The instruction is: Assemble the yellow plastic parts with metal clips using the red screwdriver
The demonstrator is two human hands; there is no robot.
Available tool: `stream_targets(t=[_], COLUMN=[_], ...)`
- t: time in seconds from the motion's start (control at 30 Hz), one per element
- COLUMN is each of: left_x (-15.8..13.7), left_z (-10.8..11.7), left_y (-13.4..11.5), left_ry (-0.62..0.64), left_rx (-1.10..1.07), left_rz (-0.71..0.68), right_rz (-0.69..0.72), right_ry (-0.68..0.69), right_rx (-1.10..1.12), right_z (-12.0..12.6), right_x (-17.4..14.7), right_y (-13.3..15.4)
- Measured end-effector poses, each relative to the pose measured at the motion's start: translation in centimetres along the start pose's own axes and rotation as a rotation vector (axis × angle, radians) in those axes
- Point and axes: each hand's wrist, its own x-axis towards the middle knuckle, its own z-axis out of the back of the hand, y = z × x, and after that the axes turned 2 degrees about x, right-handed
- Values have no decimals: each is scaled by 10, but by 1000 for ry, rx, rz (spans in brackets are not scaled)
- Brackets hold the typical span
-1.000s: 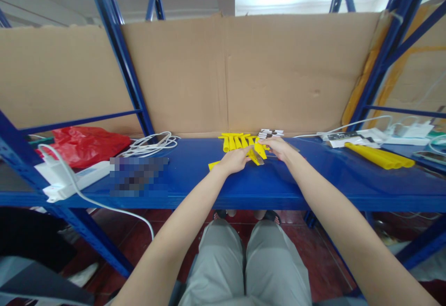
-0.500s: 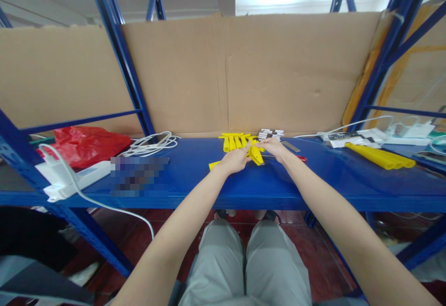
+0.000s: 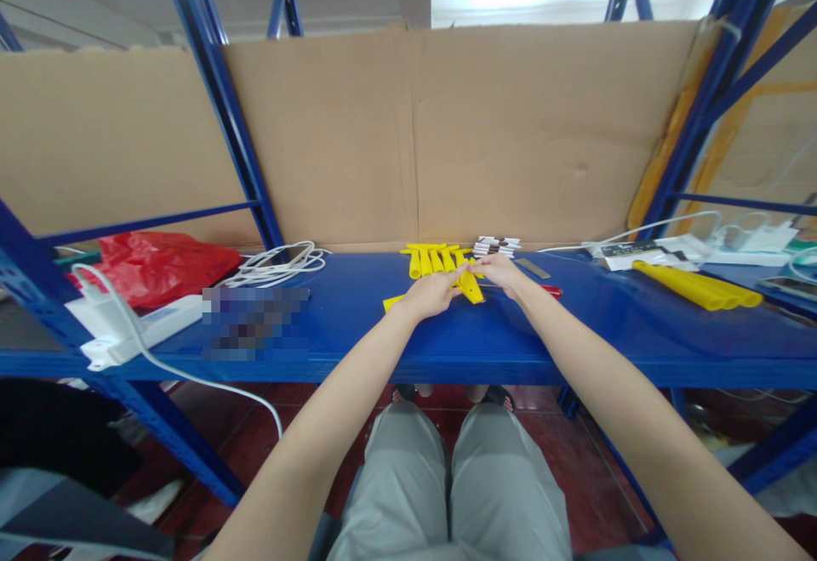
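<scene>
My left hand (image 3: 434, 293) is closed around a yellow plastic handle with a flared, flattened end (image 3: 471, 290), which points toward me over the blue shelf. From the other side, my right hand (image 3: 499, 271) has its fingers pinched together at the far part of that handle, their tips meeting the left fingertips; whatever is between them is too small to tell. Several similar T-shaped yellow handles (image 3: 435, 261) lie side by side just behind. Another yellow piece (image 3: 391, 303) shows partly beside my left wrist. A red-handled tool (image 3: 552, 291) lies by my right wrist, partly hidden.
Small white-and-brown packets (image 3: 496, 246) and a flat metal strip (image 3: 534, 268) lie behind my right hand. Yellow tubes (image 3: 699, 287) rest at right. A red bag (image 3: 166, 267), coiled white cable (image 3: 281, 265) and power strip (image 3: 153, 325) are at left. Cardboard (image 3: 511, 135) stands behind.
My fingertips have closed in together over the far part of the yellow handle, covering more of it. The arms and the other things stay where they were.
</scene>
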Motion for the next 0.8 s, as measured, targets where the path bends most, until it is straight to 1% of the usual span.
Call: stream_targets(t=[0.2, 0.33, 0.5, 0.8], left_x=[1, 2, 2, 4], left_z=[1, 2, 2, -3], left_y=[-1, 0, 0, 2], left_ry=[-27, 3, 9, -34], left_rx=[-5, 19, 26, -7], left_rz=[-36, -57, -61, -38], right_rz=[24, 6, -28, -30], right_ry=[-8, -3, -29, 7], right_rx=[14, 33, -9, -91], right_z=[-1, -2, -1, 5], right_x=[-1, -2, -4, -2], right_y=[-1, 2, 7, 7])
